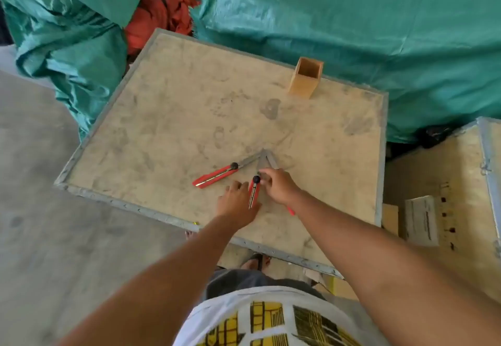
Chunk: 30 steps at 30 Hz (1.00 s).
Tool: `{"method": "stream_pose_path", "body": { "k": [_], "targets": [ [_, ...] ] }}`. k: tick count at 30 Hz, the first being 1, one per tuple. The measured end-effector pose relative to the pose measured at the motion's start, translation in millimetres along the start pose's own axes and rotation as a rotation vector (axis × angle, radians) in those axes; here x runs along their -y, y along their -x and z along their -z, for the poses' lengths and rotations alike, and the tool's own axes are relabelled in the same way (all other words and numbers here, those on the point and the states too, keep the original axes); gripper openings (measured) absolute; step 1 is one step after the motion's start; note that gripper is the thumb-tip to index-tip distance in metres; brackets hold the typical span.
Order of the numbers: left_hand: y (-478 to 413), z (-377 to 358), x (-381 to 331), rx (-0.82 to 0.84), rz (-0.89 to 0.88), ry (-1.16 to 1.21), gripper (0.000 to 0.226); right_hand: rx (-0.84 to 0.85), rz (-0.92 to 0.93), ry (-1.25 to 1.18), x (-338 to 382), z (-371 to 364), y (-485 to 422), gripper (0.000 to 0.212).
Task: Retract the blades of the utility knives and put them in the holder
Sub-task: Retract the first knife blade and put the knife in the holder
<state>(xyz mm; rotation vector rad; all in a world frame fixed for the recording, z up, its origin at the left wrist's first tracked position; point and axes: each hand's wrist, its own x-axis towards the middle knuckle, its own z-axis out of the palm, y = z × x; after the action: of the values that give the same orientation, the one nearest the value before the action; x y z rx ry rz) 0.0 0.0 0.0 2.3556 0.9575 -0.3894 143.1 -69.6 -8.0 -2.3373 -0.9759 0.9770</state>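
Note:
Three red-handled utility knives lie on a dusty board table, their extended blades meeting at one tip. The left knife lies free. My left hand holds the handle of the middle knife. My right hand pinches that knife at its black knob. The right knife shows only its blade and a red handle end; my right hand and forearm cover the rest. An open wooden holder stands upright near the table's far edge, well beyond both hands.
Green tarpaulin is heaped behind and to the left of the table, with orange cloth between the heaps. A wooden crate with a white box stands at the right. Concrete floor lies to the left.

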Motion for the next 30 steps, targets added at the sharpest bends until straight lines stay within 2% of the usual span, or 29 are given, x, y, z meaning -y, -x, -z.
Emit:
{"method": "stream_pose_path", "body": {
  "k": [6, 11, 13, 17, 21, 26, 30],
  "targets": [
    [15.8, -31.1, -10.6, -0.002, 0.037, 0.130, 0.063, -0.069, -0.102, -0.083, -3.1, -18.3, 1.8, 0.028],
    [21.1, -31.4, -8.7, -0.039, 0.063, 0.299, 0.064, -0.097, -0.235, -0.358, -7.9, -21.1, 1.0, 0.013],
    [25.3, -25.8, -5.9, -0.055, 0.045, 0.353, 0.064, -0.103, -0.234, -0.478, -5.6, -17.2, 5.7, 0.016],
    [34.6, 2.9, 0.3, 0.038, 0.008, 0.556, 0.057, -0.100, -0.164, -0.647, 5.4, 2.9, 16.1, 0.018],
    [44.9, 37.7, 2.9, 0.176, 0.004, 0.798, 0.061, -0.098, -0.097, -0.746, 21.8, 29.8, 28.7, 0.021],
    [53.0, 65.1, 1.8, 0.118, -0.095, 0.933, 0.056, -0.143, -0.021, -0.823, 42.1, 55.8, 46.6, 0.023],
    [47.0, 83.8, 0.2, 0.072, -0.146, 0.947, 0.057, -0.172, 0.031, -0.774, 55.9, 73.0, 54.6, 0.024]
  ]
}}
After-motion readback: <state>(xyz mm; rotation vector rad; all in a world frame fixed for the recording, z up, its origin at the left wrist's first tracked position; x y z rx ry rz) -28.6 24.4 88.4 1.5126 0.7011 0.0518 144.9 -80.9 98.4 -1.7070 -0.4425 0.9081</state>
